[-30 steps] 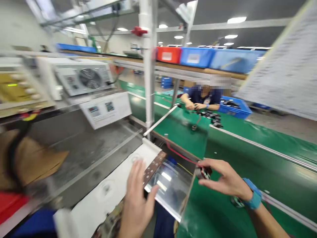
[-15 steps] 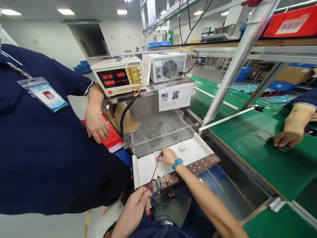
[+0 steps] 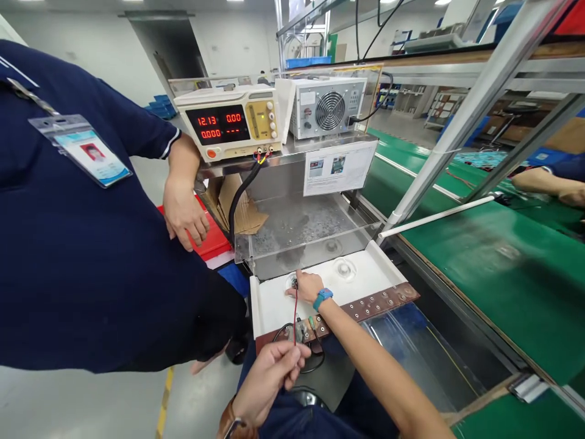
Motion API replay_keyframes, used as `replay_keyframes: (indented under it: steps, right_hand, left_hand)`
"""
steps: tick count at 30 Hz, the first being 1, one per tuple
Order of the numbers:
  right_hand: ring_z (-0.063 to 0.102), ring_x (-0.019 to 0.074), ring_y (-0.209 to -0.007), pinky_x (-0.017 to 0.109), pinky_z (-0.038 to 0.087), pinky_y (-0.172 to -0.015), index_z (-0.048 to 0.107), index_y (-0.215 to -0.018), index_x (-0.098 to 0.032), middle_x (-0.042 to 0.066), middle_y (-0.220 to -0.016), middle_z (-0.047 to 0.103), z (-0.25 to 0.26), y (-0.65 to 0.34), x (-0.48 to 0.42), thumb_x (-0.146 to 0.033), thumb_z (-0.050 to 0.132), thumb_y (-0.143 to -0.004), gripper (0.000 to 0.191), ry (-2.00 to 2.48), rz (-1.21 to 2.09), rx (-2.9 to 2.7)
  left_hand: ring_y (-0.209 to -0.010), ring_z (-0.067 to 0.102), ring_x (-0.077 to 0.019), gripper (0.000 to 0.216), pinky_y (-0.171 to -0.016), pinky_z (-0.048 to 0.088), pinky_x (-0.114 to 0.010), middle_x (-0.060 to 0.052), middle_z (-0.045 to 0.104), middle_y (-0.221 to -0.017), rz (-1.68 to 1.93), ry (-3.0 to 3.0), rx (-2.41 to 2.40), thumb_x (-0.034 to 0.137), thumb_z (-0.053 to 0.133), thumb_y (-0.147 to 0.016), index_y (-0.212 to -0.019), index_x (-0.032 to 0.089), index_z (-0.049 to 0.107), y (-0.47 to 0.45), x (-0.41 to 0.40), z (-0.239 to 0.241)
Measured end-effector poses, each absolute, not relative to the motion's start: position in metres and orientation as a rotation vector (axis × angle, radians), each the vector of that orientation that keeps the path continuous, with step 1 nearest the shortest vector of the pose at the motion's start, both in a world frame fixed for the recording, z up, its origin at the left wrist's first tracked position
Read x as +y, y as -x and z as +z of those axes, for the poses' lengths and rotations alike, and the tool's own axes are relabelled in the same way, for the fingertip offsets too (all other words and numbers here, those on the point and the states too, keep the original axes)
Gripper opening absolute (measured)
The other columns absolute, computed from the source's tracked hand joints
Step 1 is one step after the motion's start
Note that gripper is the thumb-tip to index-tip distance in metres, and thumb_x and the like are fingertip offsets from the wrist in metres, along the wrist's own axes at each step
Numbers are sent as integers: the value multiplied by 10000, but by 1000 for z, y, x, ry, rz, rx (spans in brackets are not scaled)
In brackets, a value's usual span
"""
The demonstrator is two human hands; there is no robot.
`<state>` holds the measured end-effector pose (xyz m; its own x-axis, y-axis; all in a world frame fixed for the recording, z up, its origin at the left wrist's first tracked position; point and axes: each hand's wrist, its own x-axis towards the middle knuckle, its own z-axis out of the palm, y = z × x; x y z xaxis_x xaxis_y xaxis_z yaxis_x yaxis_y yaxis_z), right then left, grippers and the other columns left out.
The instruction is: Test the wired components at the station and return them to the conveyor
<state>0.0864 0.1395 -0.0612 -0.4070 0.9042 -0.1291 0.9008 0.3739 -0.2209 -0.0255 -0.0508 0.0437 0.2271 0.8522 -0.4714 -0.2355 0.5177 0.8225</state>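
At the far left, a badge [image 3: 94, 155] is worn on a co-worker's navy shirt [image 3: 82, 274]; its small print cannot be read. The co-worker's hand [image 3: 185, 210] is let hang beside a red tray [image 3: 212, 244]. On the cream power supply [image 3: 231, 122], "12.13" and "0.00" are shown in red, with "0.000" and dashes beneath; no brand can be made out.

Below and to the right, a red wire [image 3: 295, 314] is pinched between the thumb and fingers of the left hand [image 3: 276, 371]. By the wire's upper end, a small dark part [image 3: 295, 283] is grasped in the fingers of the right hand [image 3: 311, 288], by which it is partly hidden; it is held at the left round fitting of the white panel [image 3: 372, 268]. The step in hand is judged to be the positioning of that part there, and a steady grip with the wire guided clear seems to be called for.

Farther right, two pictures are carried on a printed sheet [image 3: 340, 171], though its text is too small to be read. The brown strip [image 3: 384, 297] is studded with eyelets, and beyond it a green counter [image 3: 503, 262] is seen
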Motion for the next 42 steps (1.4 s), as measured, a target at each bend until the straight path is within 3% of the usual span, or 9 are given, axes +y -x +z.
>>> replay_keyframes:
  steps: [5,10,24,32,42]
  right_hand:
    - [638,249,-939,297,421,-730,511,-1112,-166,128,-1041,666,-65,-91,141,-389,535,-853,343,1625,509,-2619]
    - [635,239,-943,281,404,-726,526,-1082,-186,106,-1039,672,-67,-94,146,-410,569,-822,346,1625,574,-2609]
    - [649,265,-920,297,428,-707,523,-1090,-163,134,-992,685,-75,-89,152,-423,600,-786,407,1726,599,-2563]
    - [651,264,-913,293,432,-700,540,-1088,-162,134,-995,686,-76,-90,156,-444,605,-769,430,1748,615,-2561]
    - [652,267,-909,299,437,-700,550,-1088,-167,121,-979,694,-82,-90,157,-466,596,-761,445,1754,580,-2523]
  left_hand:
    - [-536,449,-55,410,-507,355,-185,5,542,-655,930,-726,1085,459,737,-705,-930,117,707,23,-6,37]
    - [-593,546,-95,424,-597,450,-221,-9,606,-673,1009,-776,1113,459,774,-652,-895,122,694,21,20,29]
    - [-635,546,-131,390,-600,420,-235,-27,658,-673,1121,-997,1426,504,745,-634,-760,137,707,19,38,-6]
    - [-634,549,-146,254,-646,423,-256,-15,666,-624,1065,-1076,1444,405,736,-633,-625,153,709,9,49,-25]
    - [-660,659,-180,300,-666,489,-281,-54,706,-630,955,-938,1358,342,788,-558,-749,147,663,4,49,-33]
